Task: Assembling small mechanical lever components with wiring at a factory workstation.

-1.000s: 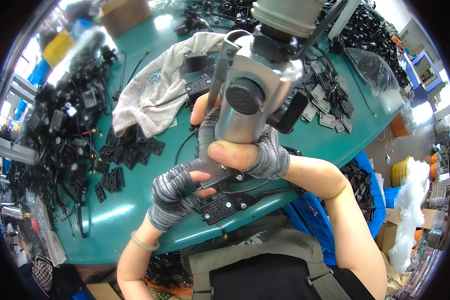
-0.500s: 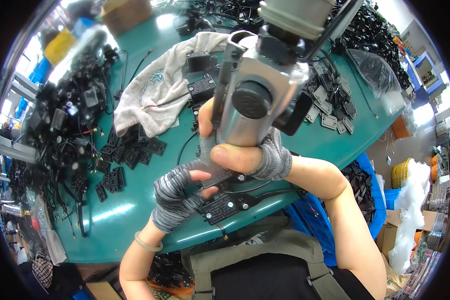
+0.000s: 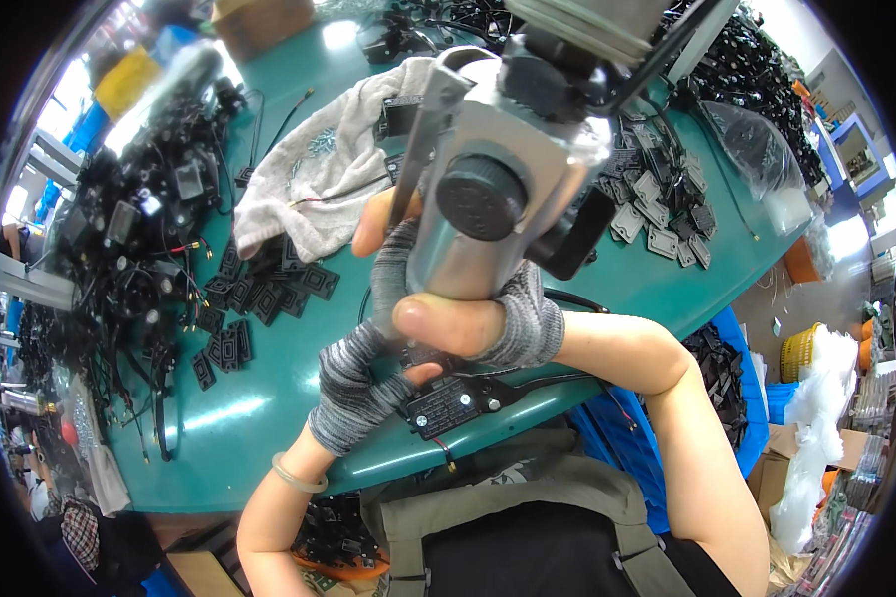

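My right hand (image 3: 530, 320) is wrapped firmly round the silver tool (image 3: 483, 197), thumb across its near end, while the black box (image 3: 441, 409) lies on the table (image 3: 269, 373) below it, toward my body. My left hand (image 3: 354, 390) is the nearer one, just to the box's left, with one bare fingertip by its upper corner; I cannot tell whether that hand touches it or pinches anything, since its other fingertips are hidden. The box's long axis runs left to right, rising slightly away from me at the right end, where two screws (image 3: 465, 399) sit. Against half a second ago, the tool has swung leftward and my right thumb has come lower, almost covering the second box (image 3: 426, 356) between my hands, and only one left fingertip shows instead of two.
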Demonstrator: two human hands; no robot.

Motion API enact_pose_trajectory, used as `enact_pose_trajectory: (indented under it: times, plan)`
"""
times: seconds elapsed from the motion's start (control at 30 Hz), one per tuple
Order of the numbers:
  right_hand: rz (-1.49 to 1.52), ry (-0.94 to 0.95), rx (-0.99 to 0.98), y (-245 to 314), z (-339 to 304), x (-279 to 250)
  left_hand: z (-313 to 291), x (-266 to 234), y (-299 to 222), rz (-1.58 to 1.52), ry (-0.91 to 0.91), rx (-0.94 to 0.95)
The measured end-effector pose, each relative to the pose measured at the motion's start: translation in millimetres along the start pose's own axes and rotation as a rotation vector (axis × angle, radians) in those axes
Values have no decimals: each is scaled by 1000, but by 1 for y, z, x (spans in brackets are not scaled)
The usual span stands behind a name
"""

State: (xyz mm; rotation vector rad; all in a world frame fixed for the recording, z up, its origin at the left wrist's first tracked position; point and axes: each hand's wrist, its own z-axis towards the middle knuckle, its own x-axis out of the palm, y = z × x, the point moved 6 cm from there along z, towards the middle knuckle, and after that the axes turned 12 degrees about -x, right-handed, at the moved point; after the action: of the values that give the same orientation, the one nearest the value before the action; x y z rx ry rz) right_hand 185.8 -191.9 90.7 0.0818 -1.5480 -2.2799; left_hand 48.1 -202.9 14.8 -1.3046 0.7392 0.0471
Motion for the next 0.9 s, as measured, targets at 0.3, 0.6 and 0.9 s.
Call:
enact_pose_trajectory:
  times: [0.3,0.6,0.9]
  plan:
    - [190,96,226,-23,0,22,-1,-5,1,-68,-108,26]
    - [19,-56,119,-26,6,16,-2,6,32,187,-92,6]
    - [173,-89,-5,12,8,9,5,-2,5,-15,-45,-25]
